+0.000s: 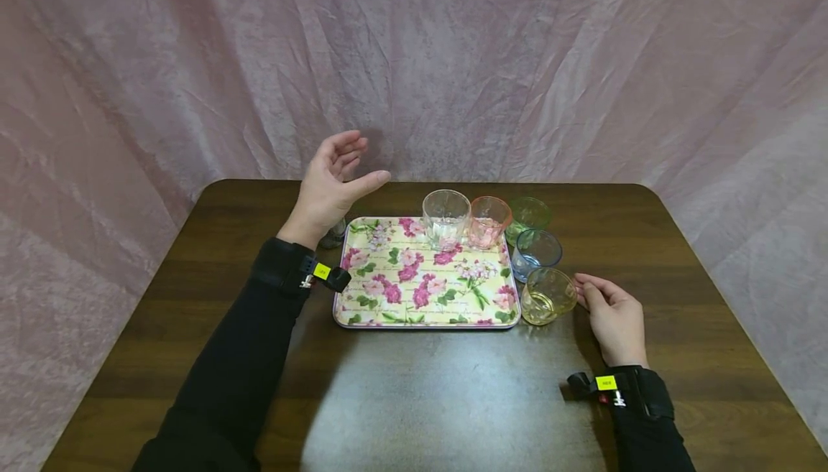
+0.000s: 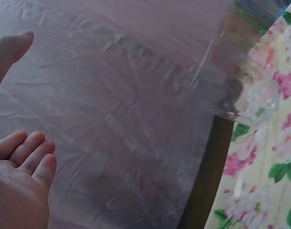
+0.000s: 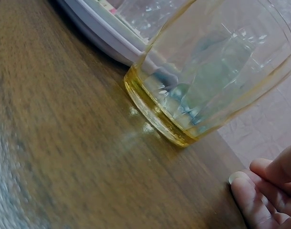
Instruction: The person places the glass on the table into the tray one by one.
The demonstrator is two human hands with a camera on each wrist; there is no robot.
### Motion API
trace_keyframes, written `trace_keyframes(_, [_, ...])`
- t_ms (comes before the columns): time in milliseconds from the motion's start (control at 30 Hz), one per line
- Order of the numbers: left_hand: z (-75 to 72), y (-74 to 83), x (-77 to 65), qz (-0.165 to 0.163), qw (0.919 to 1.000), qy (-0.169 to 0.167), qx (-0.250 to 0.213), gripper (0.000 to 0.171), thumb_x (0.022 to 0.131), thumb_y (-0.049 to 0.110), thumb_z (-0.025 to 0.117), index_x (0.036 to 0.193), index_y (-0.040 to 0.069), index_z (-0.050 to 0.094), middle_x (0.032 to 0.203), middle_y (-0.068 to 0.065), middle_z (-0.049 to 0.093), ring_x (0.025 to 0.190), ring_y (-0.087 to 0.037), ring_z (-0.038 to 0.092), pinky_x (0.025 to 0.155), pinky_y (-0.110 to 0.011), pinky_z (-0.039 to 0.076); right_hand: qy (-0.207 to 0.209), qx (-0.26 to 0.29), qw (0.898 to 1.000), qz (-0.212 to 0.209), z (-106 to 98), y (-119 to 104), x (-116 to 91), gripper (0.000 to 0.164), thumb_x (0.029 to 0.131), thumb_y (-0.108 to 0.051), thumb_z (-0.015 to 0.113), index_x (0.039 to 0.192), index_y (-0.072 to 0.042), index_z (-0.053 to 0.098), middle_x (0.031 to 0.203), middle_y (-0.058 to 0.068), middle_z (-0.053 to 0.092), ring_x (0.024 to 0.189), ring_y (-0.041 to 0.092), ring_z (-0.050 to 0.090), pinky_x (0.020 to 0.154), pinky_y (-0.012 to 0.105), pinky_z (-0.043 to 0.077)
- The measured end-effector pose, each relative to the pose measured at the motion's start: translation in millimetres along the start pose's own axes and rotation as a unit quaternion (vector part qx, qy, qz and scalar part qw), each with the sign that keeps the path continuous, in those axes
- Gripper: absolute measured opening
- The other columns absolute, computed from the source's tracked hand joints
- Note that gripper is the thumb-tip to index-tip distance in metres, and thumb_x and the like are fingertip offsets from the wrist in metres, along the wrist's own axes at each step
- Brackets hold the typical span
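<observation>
My left hand (image 1: 326, 188) is raised above the back left corner of a floral tray (image 1: 401, 296), its fingers loosely bent and holding nothing. A clear glass (image 1: 446, 220) and a pink glass (image 1: 488, 224) stand on the tray's back right part. Along its right side are a green glass (image 1: 533, 215), a blue glass (image 1: 538, 251) and a yellow glass (image 1: 548, 296) on the table. Just right of the yellow glass is my right hand (image 1: 614, 321), its fingers loosely curled; the right wrist view shows a gap between fingertips and glass.
Beneath my left wrist a dark, glass-like item (image 1: 334, 236) sits left of the tray, mostly hidden. The brown wooden table (image 1: 705, 343) ends at a pink curtain (image 1: 440, 70) behind it.
</observation>
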State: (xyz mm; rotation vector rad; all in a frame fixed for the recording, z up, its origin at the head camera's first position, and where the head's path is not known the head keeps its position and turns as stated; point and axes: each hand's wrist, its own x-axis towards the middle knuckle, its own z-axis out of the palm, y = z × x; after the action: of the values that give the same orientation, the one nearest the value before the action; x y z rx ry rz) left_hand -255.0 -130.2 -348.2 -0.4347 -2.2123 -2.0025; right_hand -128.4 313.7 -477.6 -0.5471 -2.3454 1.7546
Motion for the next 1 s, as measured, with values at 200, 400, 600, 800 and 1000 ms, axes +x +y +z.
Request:
trace_keyframes(200, [-12.8, 6.6, 0.0, 0.014, 0.9997, 0.019, -0.004, 0.08, 0.096, 0.004, 0.083, 0.163, 0.001, 0.039, 0.163, -0.019, 0.049, 0.154, -0.027, 0.048, 0.133, -0.036, 0.035, 0.0, 0.005, 1.0, -0.004, 0, 0, -1, 0.04, 0.116, -0.019, 0.054, 0.144, 0.006, 0.067, 0.107, -0.019, 0.073, 0.098, -0.007, 0.073, 0.087, 0.009, 0.058])
trace_keyframes(400, [-29.0, 11.8, 0.3, 0.013, 0.9987, 0.045, -0.02, 0.079, 0.096, -0.001, 0.08, 0.162, -0.001, 0.038, 0.162, -0.019, 0.047, 0.155, -0.03, 0.046, 0.133, -0.037, 0.035, -0.001, 0.001, 1.0, -0.002, 0, -1, -1, 0.04, 0.116, -0.019, 0.054, 0.144, 0.006, 0.067, 0.108, -0.017, 0.074, 0.098, -0.007, 0.074, 0.087, 0.009, 0.058])
trace_keyframes(600, [-46.9, 10.2, -0.6, 0.01, 0.9969, 0.075, -0.022, 0.077, 0.096, 0.001, 0.081, 0.162, 0.002, 0.04, 0.157, -0.011, 0.05, 0.152, -0.027, 0.048, 0.133, -0.036, 0.036, 0.002, -0.004, 1.0, 0.001, 0, -3, -2, 0.04, 0.116, -0.02, 0.054, 0.145, 0.005, 0.067, 0.112, -0.013, 0.074, 0.098, -0.007, 0.073, 0.088, 0.008, 0.058])
trace_keyframes(800, [-63.8, 0.1, -4.4, 0.002, 0.9948, 0.097, -0.032, 0.079, 0.095, 0.004, 0.083, 0.162, 0.003, 0.041, 0.157, -0.011, 0.05, 0.153, -0.029, 0.047, 0.134, -0.037, 0.034, 0.002, -0.012, 1.0, -0.008, 0, -1, -2, 0.039, 0.117, -0.02, 0.053, 0.145, 0.003, 0.068, 0.114, -0.012, 0.074, 0.099, -0.007, 0.073, 0.088, 0.009, 0.058])
trace_keyframes(1000, [-77.0, -13.1, -11.1, -0.027, 0.9927, 0.116, -0.017, 0.081, 0.095, 0.012, 0.086, 0.162, 0.007, 0.043, 0.16, -0.012, 0.05, 0.153, -0.028, 0.046, 0.134, -0.037, 0.034, 0.002, -0.012, 1.0, -0.009, 0, -1, -2, 0.04, 0.116, -0.02, 0.053, 0.145, 0.004, 0.068, 0.113, -0.013, 0.074, 0.099, -0.007, 0.074, 0.087, 0.009, 0.058])
